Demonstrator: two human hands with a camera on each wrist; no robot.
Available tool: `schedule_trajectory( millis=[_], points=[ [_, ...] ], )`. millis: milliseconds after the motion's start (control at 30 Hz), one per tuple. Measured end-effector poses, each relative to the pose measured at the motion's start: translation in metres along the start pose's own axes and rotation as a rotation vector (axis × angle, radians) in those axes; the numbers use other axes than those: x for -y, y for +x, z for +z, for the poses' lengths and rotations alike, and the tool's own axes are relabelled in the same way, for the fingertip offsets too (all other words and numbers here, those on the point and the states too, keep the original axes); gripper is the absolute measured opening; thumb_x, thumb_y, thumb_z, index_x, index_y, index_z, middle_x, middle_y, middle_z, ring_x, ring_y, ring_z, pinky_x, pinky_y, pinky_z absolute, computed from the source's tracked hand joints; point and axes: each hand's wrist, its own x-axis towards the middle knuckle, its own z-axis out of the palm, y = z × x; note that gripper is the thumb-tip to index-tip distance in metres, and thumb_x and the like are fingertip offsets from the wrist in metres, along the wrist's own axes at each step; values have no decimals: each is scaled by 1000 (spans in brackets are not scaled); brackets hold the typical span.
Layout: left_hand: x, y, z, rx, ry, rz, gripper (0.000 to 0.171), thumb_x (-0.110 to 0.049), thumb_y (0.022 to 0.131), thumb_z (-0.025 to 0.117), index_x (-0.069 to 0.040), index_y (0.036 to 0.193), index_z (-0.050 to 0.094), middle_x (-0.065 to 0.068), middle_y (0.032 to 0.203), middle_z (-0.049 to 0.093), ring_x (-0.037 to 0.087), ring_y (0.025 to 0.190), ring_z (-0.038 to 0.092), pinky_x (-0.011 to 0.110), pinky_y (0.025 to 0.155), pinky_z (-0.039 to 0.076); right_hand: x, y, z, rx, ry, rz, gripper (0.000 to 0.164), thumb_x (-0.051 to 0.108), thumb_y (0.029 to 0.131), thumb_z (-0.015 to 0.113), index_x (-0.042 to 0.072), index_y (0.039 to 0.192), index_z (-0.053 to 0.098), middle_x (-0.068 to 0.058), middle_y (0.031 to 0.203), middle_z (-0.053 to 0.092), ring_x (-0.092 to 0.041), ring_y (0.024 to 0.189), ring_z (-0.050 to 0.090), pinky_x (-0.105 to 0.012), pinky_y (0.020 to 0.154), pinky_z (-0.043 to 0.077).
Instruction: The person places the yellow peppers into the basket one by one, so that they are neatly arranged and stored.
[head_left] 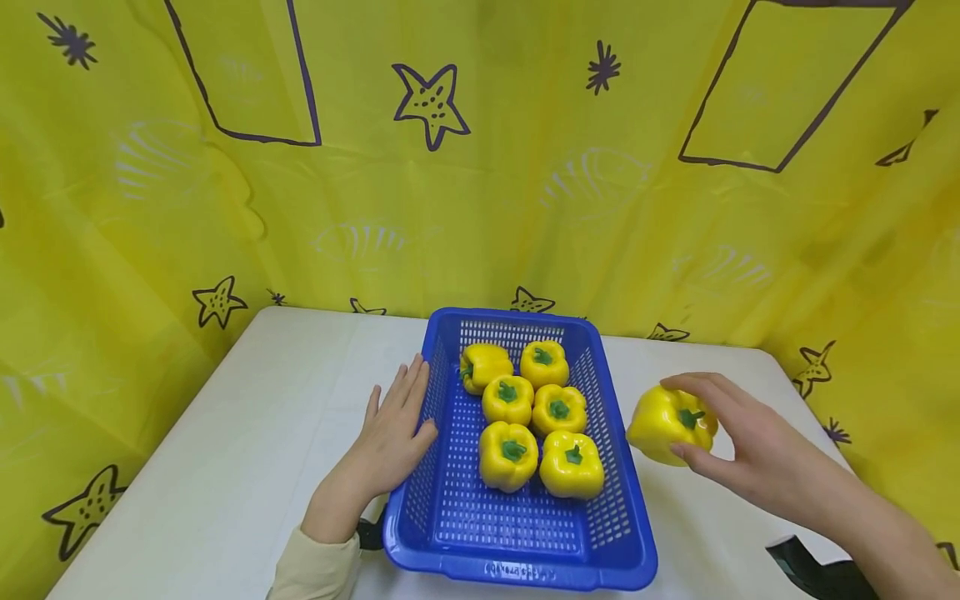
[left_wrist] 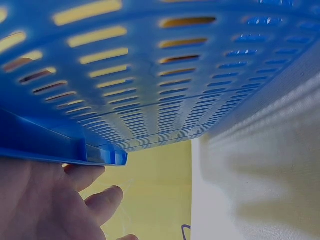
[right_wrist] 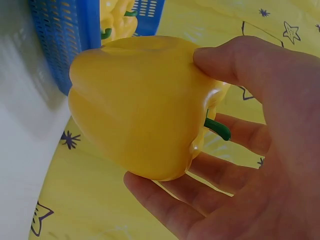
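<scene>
In the head view my right hand (head_left: 757,442) holds a yellow bell pepper (head_left: 663,423) just outside the basket's right rim. The right wrist view shows the thumb on one side of that pepper (right_wrist: 135,110) and the fingers on the other, its green stem towards the palm. My left hand (head_left: 390,433) rests with straight fingers along the left rim of the blue basket (head_left: 517,575). From the left wrist, the fingers (left_wrist: 105,202) show under the rim beside the slotted wall. Several yellow peppers (head_left: 572,465) sit inside the basket, most with stems up; the far left one (head_left: 486,367) lies on its side.
The basket stands lengthwise on a white table (head_left: 225,467). Behind and at both sides hangs a yellow curtain (head_left: 480,208) with drawn starfish. A dark strap-like piece (head_left: 817,571) shows by the right forearm.
</scene>
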Motion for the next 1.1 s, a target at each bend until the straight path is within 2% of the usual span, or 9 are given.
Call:
schedule_trajectory(
  millis=[200, 300, 600, 933, 1100],
  points=[
    [0, 0, 0, 6, 3, 1, 77, -23, 94, 48, -7, 159, 11, 8, 168, 6, 35, 155, 5, 70, 118, 0, 8, 4, 0, 52, -11, 22, 61, 24, 82, 80, 22, 136, 51, 4, 128, 58, -7, 104, 58, -18, 83, 55],
    [0, 0, 0, 1, 1, 9, 76, -23, 94, 48, -6, 159, 12, 8, 168, 7, 36, 155, 6, 70, 118, 0, 12, 6, -1, 73, -4, 28, 64, 23, 82, 80, 23, 137, 50, 4, 130, 56, -10, 106, 59, -25, 83, 58],
    [2, 0, 0, 8, 6, 7, 76, -23, 95, 48, -6, 159, 11, 8, 168, 6, 35, 155, 5, 70, 118, 1, 26, 13, 2, 134, 39, 12, 64, 24, 83, 79, 25, 139, 47, 5, 135, 54, -7, 106, 61, -29, 85, 59],
    [3, 0, 0, 16, -6, 8, 75, -23, 95, 47, -7, 159, 11, 7, 168, 5, 35, 155, 4, 69, 118, 0, 45, 21, 9, 207, 97, -8, 59, 33, 86, 75, 29, 138, 48, 7, 141, 52, -14, 119, 61, -37, 92, 57],
    [2, 0, 0, 14, -10, 9, 76, -22, 95, 48, -7, 159, 10, 7, 168, 5, 35, 155, 4, 69, 118, -1, 53, 24, 15, 256, 109, -10, 62, 27, 84, 77, 29, 139, 48, 10, 141, 51, -12, 121, 59, -37, 94, 56]
  ],
)
